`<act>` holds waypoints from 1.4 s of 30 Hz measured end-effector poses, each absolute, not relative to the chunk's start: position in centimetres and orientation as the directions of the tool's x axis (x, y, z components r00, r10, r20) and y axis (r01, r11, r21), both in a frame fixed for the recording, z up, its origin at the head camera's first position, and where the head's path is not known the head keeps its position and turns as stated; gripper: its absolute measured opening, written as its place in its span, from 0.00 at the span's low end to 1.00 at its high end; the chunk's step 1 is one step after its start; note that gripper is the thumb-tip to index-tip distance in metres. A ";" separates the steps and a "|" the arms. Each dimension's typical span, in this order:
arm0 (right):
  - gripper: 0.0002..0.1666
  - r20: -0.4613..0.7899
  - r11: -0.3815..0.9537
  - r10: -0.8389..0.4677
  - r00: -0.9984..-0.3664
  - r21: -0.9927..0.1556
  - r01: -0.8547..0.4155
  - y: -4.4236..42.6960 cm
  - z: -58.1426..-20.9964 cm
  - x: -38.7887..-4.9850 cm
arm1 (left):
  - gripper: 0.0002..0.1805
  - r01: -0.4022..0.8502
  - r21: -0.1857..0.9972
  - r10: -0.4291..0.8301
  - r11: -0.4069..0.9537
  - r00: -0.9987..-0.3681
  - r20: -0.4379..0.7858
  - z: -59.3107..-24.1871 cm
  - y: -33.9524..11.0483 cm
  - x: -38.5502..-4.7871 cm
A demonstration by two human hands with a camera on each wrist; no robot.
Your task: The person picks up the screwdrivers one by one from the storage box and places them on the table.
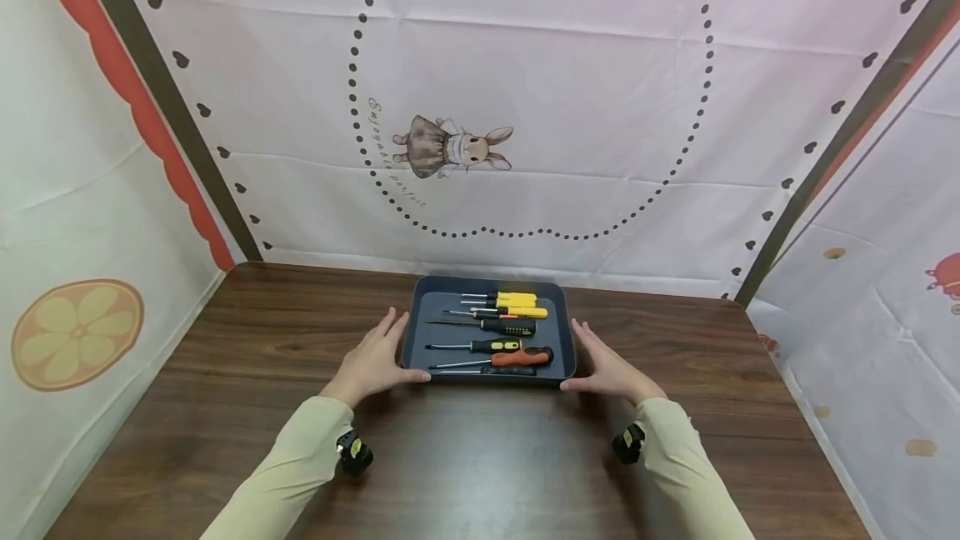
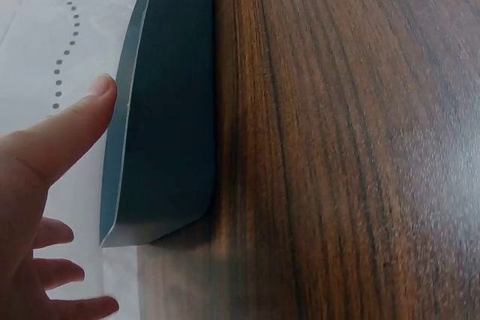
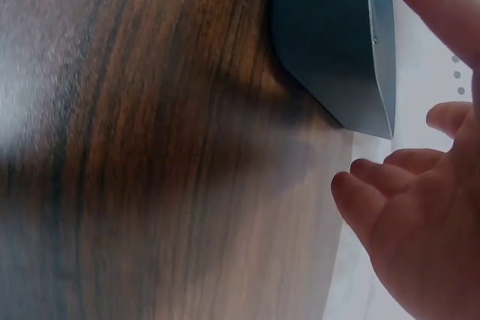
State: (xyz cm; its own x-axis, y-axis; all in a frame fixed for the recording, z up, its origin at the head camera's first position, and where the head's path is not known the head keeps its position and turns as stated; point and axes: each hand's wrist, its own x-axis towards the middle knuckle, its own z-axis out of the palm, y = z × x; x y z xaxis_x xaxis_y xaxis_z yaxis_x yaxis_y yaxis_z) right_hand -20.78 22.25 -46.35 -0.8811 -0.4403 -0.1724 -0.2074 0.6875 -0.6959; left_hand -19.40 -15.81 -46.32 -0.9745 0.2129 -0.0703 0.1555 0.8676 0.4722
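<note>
A dark blue-grey tray [image 1: 417,315] lies near the back edge of the wooden table, holding several screwdrivers. Yellow-handled screwdrivers [image 1: 517,301] lie at its far side; nearer are a black-handled one [image 1: 510,327], a black-and-yellow one [image 1: 495,346] and an orange-handled one [image 1: 531,356]. My left hand [image 1: 372,363] is spread at the tray's left end, its thumb by the near corner. At the right end, my right hand [image 1: 611,369] is spread likewise. In the wrist views the fingers are extended beside the tray wall [image 2: 169,95]; whether the thumbs touch the rim I cannot tell.
The brown wooden table [image 1: 480,457] extends in front of the tray and to both sides. Behind it hangs a white printed cloth [image 1: 585,132] with a rabbit figure, and similar cloth panels stand at left and right. Each wrist carries a small black camera [image 1: 354,452].
</note>
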 end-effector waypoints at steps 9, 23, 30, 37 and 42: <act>0.65 -0.175 0.688 -0.428 -0.887 -0.699 -0.194 21.4 -47.2 -21.6 | 0.58 0.178 0.484 0.240 0.857 -0.968 -0.068 -46.8 -15.2 -20.3; 0.66 -0.239 0.703 -0.372 -0.897 -0.704 -0.104 20.3 -47.0 -22.8 | 0.54 0.134 0.574 0.218 0.808 -0.973 -0.079 -47.3 -14.3 -21.0; 0.67 -0.270 0.708 -0.353 -0.896 -0.703 -0.067 20.4 -46.7 -23.0 | 0.54 0.095 0.591 0.195 0.801 -0.975 -0.108 -47.4 -13.8 -21.0; 0.66 -0.323 0.743 -0.315 -0.892 -0.669 -0.020 20.4 -46.6 -23.4 | 0.57 0.117 0.595 0.207 0.795 -0.975 -0.085 -47.4 -13.7 -21.4; 0.67 -0.347 0.752 -0.316 -0.883 -0.659 -0.010 20.0 -46.6 -23.5 | 0.58 0.133 0.577 0.218 0.806 -0.973 -0.080 -47.2 -14.1 -21.4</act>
State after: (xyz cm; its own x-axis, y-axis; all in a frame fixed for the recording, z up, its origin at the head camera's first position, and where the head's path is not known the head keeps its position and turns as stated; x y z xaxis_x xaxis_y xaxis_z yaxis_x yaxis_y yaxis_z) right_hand -23.48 19.98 -46.63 -0.8828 -0.3164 -0.3472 -0.0105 0.7523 -0.6588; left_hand -21.42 -14.12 -47.17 -0.9725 0.2185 -0.0805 0.1332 0.8056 0.5773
